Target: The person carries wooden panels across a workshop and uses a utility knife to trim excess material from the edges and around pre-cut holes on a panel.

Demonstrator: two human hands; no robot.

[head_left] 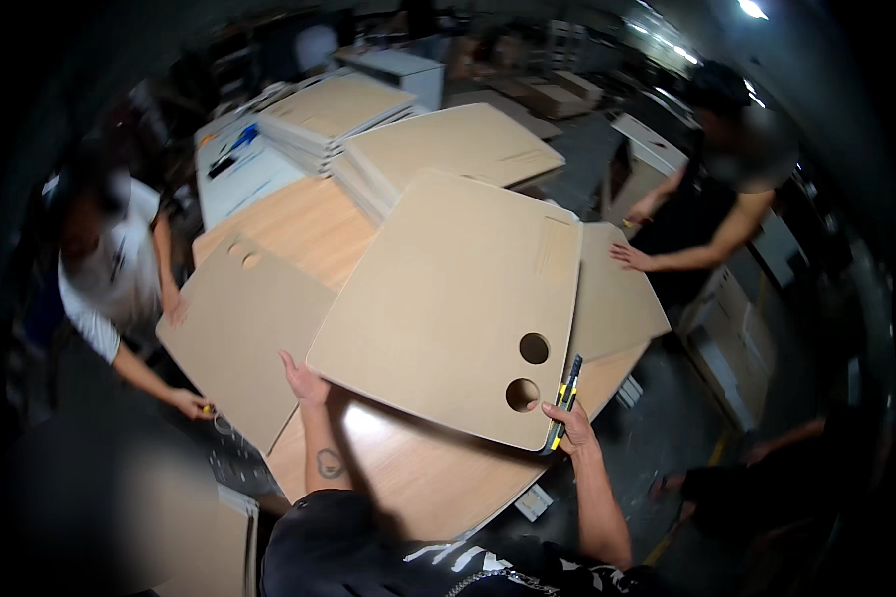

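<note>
A large beige board (448, 298) with rounded corners and two round holes is tilted above the table, its near edge casting a shadow there. My left hand (307, 382) is at its near left corner, thumb stretched out, other fingers partly hidden at the board's underside. My right hand (573, 430) grips the near right corner, by the holes. That same hand also holds a black and yellow utility knife (566, 396), pointing up along the board's edge.
The wood-grain table (418, 478) lies below. A co-worker at left touches another holed board (249, 338); a co-worker at right rests a hand on a board (617, 298). Behind are stacked boards (329, 109) and a white surface (234, 184) with a blue tool (244, 135).
</note>
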